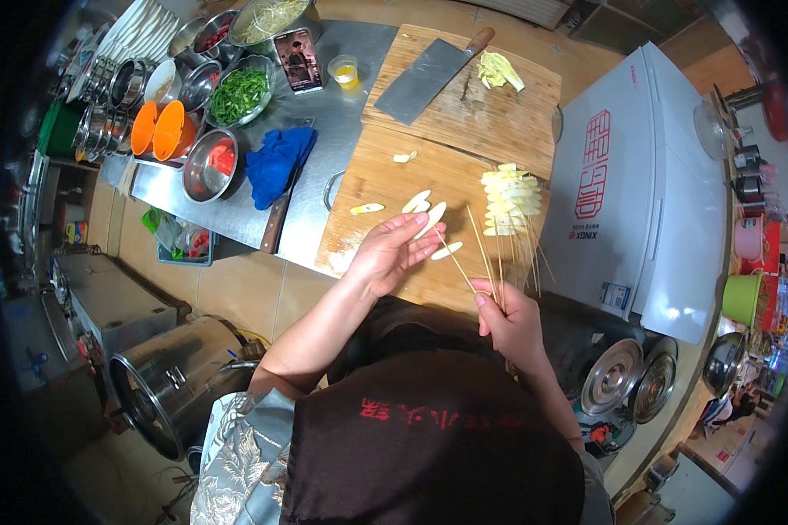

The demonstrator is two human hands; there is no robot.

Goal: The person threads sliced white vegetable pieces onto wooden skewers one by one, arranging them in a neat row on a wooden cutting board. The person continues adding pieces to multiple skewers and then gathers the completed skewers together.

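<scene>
My left hand [388,254] is closed, pinching a pale yellow oval vegetable slice [432,217] between thumb and fingers. One bamboo skewer meets this slice at its lower end; how deep it goes I cannot tell. Several thin bamboo skewers [475,229] fan out from my right hand [510,322], which is closed round their lower ends. On the near cutting board [372,171], a few loose slices [368,209] lie left of and around my left hand. To the right rests a pile of skewered slices [510,199], their bare sticks pointing toward me.
A cleaver [425,80] and a pale leafy vegetable piece [501,73] lie on the far board [534,114]. At left, the steel table holds a blue cloth [277,164], a phone [299,61], a bowl of chopped greens [238,94] and other bowls. A white chest freezer [617,175] stands right.
</scene>
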